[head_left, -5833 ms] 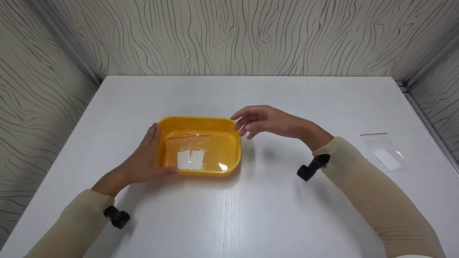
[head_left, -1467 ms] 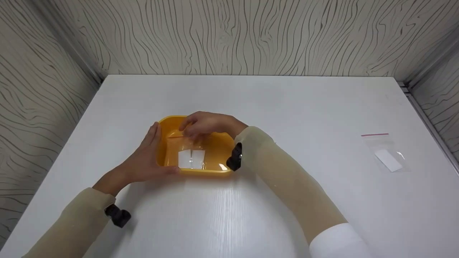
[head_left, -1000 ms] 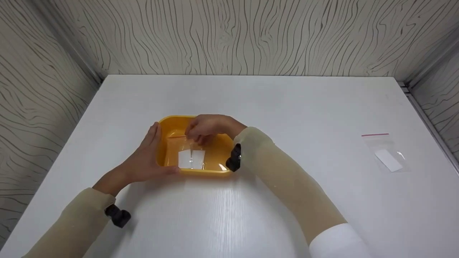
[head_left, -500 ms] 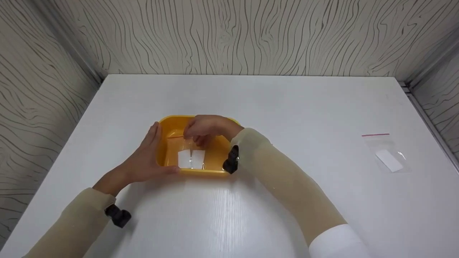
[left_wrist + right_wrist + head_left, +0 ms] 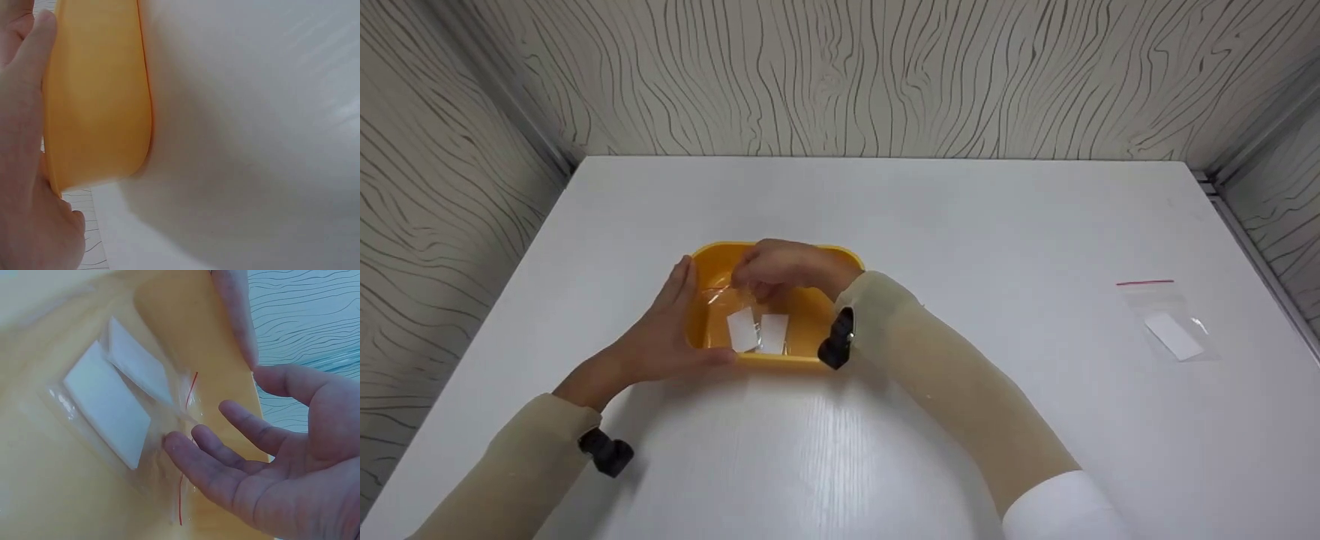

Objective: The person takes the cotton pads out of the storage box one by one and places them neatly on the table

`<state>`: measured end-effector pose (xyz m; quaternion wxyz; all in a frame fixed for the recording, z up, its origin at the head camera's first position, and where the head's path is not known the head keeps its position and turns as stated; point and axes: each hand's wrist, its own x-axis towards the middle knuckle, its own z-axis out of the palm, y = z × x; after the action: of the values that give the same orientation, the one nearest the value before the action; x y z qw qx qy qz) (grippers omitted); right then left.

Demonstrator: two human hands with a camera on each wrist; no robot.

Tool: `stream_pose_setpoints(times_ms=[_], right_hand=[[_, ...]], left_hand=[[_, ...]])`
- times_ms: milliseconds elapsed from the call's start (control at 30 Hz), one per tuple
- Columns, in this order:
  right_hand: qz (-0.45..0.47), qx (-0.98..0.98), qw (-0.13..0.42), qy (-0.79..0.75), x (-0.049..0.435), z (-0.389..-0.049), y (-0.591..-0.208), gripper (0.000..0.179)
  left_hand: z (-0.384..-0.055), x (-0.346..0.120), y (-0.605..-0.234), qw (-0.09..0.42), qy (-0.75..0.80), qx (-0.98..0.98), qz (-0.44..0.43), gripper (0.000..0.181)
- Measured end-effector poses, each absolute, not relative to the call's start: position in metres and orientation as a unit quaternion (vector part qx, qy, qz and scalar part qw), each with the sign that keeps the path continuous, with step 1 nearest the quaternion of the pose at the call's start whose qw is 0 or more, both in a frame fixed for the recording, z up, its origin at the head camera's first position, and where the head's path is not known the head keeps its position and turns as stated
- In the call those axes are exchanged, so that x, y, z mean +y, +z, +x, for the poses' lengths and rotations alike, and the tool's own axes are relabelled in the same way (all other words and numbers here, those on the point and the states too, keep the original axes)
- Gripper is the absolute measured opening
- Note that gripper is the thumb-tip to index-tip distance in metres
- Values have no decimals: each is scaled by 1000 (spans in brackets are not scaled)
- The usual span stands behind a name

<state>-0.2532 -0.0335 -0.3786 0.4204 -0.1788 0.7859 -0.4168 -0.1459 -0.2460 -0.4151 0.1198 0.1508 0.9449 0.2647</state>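
My left hand [image 5: 660, 337] holds the left end of a yellow plastic tub [image 5: 810, 359], its thumb along the near rim and its fingers at the far left corner. In the left wrist view that hand [image 5: 25, 146] lies against the tub's rim and outer wall [image 5: 101, 95]. Inside the tub, my right hand [image 5: 787, 268] has its fingertips at the top edge of a clear zip-lock bag [image 5: 67, 408], appearing to pinch its film. Two white cards [image 5: 774, 333] show inside clear plastic there, the left one slanted. Red zip strips [image 5: 181, 500] run by the right fingers.
Another clear zip-lock bag [image 5: 1159, 300] with a red strip and a white card [image 5: 1174, 336] lies at the right of the white table [image 5: 997, 217]. Patterned panels [image 5: 840, 82] stand behind and at both sides.
My right hand came from beyond the tub's right rim into it, then shifted slightly left. The left card has tilted and its bag's top has crumpled leftward. My left hand stays put.
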Motion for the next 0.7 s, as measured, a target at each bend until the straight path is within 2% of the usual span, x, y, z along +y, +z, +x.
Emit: stream_pose_setpoints(times_ms=[400, 633, 700], right_hand=[[-161, 776, 419, -442, -36, -246, -379, 30], [-186, 799, 396, -412, -42, -244, -377, 42], [-178, 801, 397, -411, -43, -243, -376, 41]], left_hand=[[-146, -247, -413, 123, 268, 943, 157, 137], [-146, -248, -414, 130, 271, 941, 156, 136], [-146, -248, -414, 130, 272, 941, 154, 136]])
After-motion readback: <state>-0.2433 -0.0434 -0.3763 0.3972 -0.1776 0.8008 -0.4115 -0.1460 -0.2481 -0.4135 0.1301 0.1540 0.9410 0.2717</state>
